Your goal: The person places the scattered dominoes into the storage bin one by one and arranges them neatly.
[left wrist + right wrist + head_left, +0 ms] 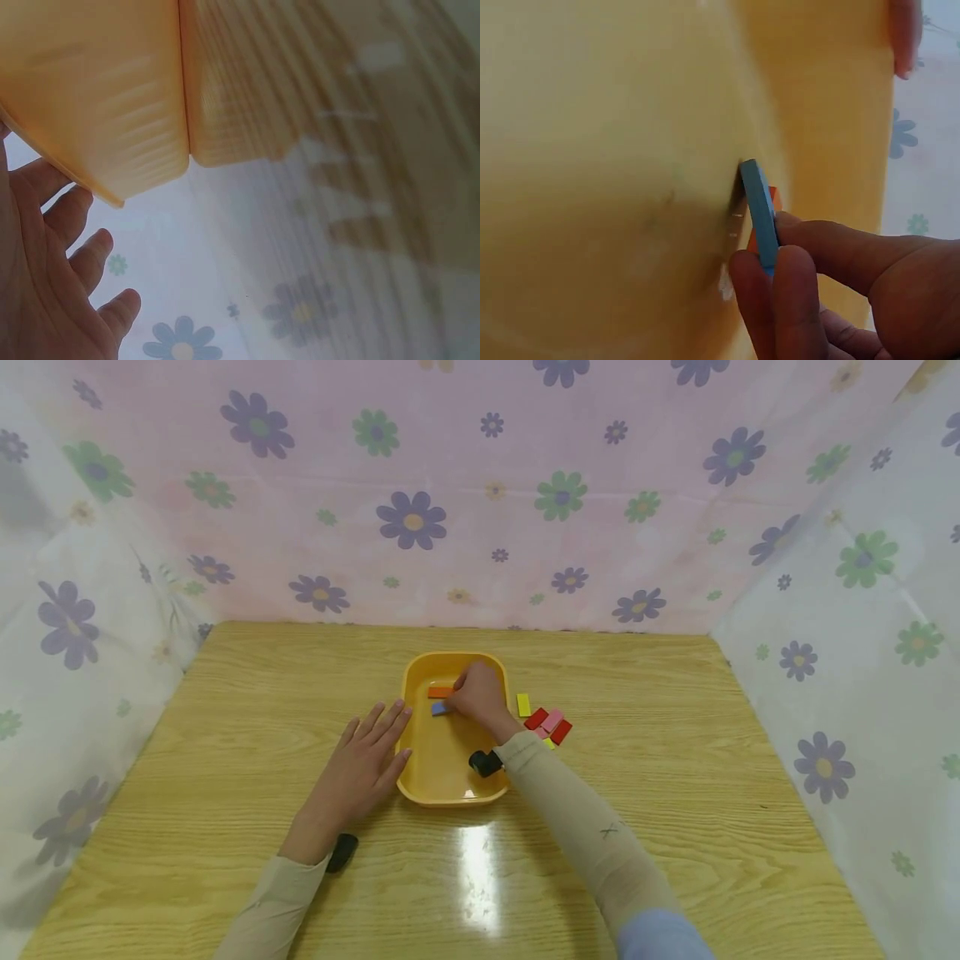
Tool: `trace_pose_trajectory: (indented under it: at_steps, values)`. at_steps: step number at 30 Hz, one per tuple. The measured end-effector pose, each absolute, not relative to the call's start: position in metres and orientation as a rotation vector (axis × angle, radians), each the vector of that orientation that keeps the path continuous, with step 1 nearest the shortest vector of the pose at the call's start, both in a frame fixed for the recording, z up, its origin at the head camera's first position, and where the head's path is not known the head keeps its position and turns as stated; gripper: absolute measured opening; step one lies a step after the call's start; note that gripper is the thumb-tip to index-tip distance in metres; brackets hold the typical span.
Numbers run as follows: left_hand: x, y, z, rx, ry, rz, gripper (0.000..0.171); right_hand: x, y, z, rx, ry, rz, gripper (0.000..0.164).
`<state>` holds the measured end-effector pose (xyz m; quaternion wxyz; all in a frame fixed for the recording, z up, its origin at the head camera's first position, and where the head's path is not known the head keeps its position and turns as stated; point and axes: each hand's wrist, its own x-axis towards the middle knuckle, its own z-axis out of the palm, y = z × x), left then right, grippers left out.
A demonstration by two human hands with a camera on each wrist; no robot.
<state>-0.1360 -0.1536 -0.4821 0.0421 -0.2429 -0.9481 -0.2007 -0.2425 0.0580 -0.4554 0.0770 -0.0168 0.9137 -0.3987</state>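
Note:
A yellow plastic tray (442,777) stands on the wooden table. My right hand (480,695) reaches into it and pinches a blue domino-like block (759,214) between thumb and fingertips, low over the tray floor. Beside that block, in the head view, an orange block (439,692) lies inside the tray; the right wrist view shows only a bit of it behind the blue one. With fingers stretched out, my left hand (365,768) rests against the tray's left rim. In the left wrist view, its fingertips touch the tray wall (112,112) from outside.
Right of the tray lie several loose blocks: a yellow block (523,705) on its own, and a small heap with a red block (561,732), a pink block (552,720) and others partly covered by the right forearm. Flowered cloth (480,527) hangs behind the table and at both sides.

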Motion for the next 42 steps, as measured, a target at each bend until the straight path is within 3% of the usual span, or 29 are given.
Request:
trace_pose_trajectory:
  at_steps: [16,42]
  values:
    - [-0.137,-0.154,-0.483,-0.747,-2.917,-0.629,0.062,-0.247,0.062,-0.470,0.043,2.720,-1.266,0.023]
    - [-0.136,-0.153,-0.483,-0.747,-2.886,-0.644,0.060,-0.245,0.059,-0.470,-0.018,2.762,-1.345,0.022]
